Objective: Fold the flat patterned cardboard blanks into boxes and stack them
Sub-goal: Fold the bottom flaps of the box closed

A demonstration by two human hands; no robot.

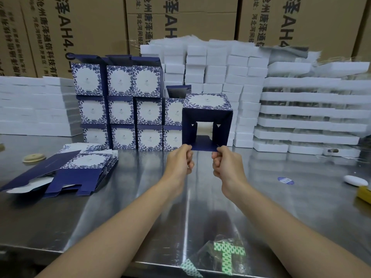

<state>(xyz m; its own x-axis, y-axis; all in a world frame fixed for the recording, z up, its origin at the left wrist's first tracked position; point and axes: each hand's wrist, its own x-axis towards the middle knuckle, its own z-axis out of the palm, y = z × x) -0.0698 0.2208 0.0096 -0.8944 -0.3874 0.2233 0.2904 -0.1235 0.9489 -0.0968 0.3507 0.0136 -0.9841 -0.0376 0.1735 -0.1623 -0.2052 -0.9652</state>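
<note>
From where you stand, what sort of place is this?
Probably a packing workshop or stockroom: printed shipping cartons behind, piled white foam trays, folded patterned boxes stacked on a steel table.

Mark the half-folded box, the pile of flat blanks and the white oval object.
half-folded box (207, 102), head view, patterned top panel.
pile of flat blanks (88, 161), head view, top blank's patterned face.
white oval object (355, 180), head view, centre.

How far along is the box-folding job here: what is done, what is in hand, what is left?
Done: folded boxes stand stacked in three rows at the back. In hand: the left hand and right hand pinch the lower edge of an opened box, its near end open. Left: a pile of flat blanks lies at the left.
</note>
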